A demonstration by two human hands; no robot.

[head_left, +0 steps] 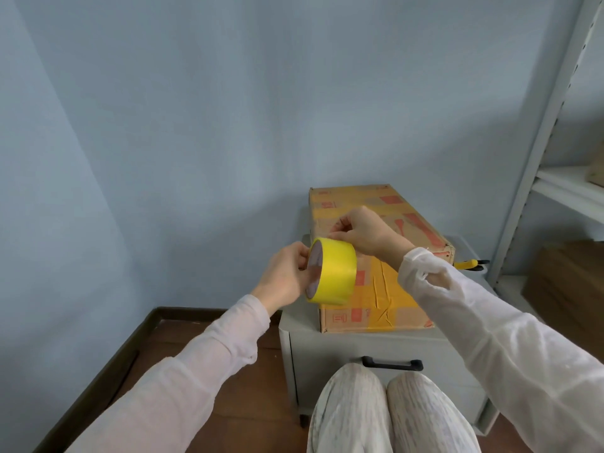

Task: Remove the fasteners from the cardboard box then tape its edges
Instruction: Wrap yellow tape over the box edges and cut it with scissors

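A yellow tape roll is held in the air in front of a long cardboard box. My left hand grips the roll at its left open side. My right hand pinches at the roll's top edge with curled fingers; whether a tape end is between them cannot be told. The box lies on a grey drawer cabinet and carries yellow tape strips and red printing; its near face is wrinkled.
A yellow-handled tool lies on the cabinet right of the box. A grey metal shelf rack stands at right, with brown cardboard below. My knees are near the cabinet's black drawer handle. The blue wall is behind.
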